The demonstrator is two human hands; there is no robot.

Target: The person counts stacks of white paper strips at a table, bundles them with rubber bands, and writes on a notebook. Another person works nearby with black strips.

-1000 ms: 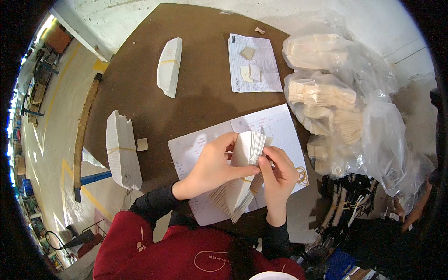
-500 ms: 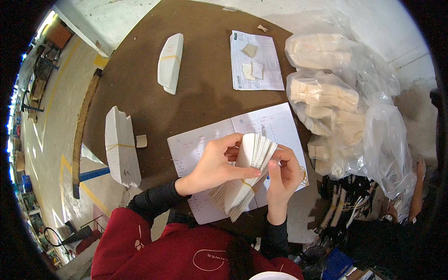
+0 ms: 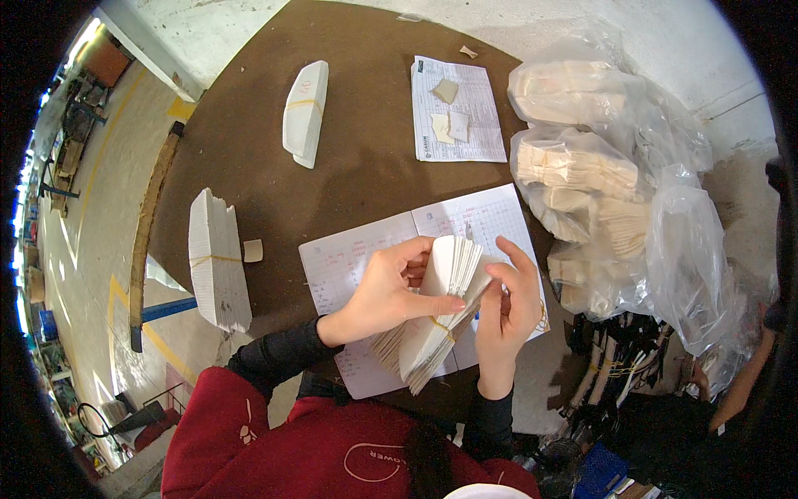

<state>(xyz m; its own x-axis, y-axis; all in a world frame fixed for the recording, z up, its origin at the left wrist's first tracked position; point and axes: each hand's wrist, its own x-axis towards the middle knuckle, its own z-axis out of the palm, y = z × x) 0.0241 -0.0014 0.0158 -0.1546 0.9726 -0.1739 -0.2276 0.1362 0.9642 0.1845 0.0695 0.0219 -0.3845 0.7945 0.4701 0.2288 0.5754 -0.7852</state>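
Note:
Over an open notebook (image 3: 357,241) with handwritten pages, my left hand (image 3: 384,287) grips a bundle of thin white cut pieces (image 3: 440,266) bound with a yellow rubber band. The thumb presses across its face while the upper ends fan apart. At the bundle's right side, my right hand (image 3: 509,312) pinches some of the outer pieces between thumb and fingers, bending them away from the rest; its index finger points up. Browner-edged layers of the bundle hang below the left hand. Whether the pieces are card or cloth I cannot tell.
A banded white stack (image 3: 218,262) stands at the table's left, beside a small beige scrap (image 3: 253,250). Farther back lie another banded white bundle (image 3: 304,116) and printed sheets (image 3: 474,83) with scraps. Clear plastic bags (image 3: 582,175) of cream pieces fill the right. Another person's arm (image 3: 748,374) shows lower right.
My right hand has shifted slightly, its index finger now raised, and the outer pieces on the bundle's right are spread away. The left hand barely moves. The other person's arm has moved at lower right.

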